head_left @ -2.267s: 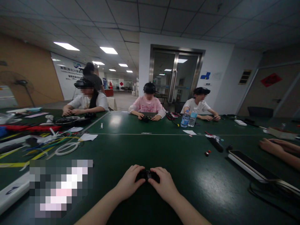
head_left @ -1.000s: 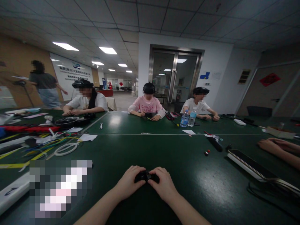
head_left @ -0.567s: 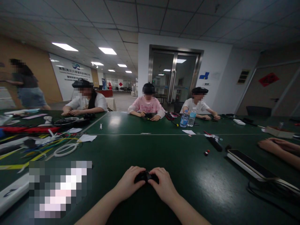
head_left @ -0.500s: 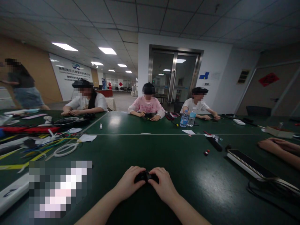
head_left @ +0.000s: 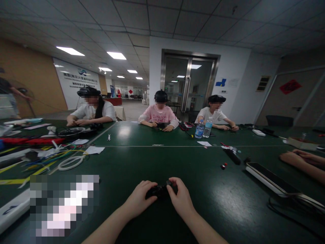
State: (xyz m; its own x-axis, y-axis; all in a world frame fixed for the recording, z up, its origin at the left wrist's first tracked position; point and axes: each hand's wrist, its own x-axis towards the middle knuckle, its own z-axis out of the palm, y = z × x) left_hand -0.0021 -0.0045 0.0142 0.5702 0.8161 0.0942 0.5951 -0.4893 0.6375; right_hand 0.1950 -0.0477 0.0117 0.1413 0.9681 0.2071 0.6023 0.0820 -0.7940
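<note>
Just above the dark green table [head_left: 142, 162], at the lower middle, my left hand [head_left: 141, 198] grips the left end of a small black object [head_left: 159, 190], thumb in front and fingers behind. My right hand [head_left: 181, 200] pinches a small dark piece [head_left: 168, 183] between thumb and forefinger at the object's right end. Whether that piece is joined to the black object cannot be told. The object's finer shape is too dark to make out.
Cables and a white coil [head_left: 71, 163] lie left. A phone-like slab [head_left: 271, 178] lies right, near another person's hands [head_left: 299, 161]. Two bottles [head_left: 203, 128] stand farther back. Three people in headsets sit across. Small red and white bits [head_left: 223, 166] lie right of centre.
My right hand has shifted slightly right and up, its forefinger now raised around the small dark piece. My left hand stays put. The standing person at far left has moved left.
</note>
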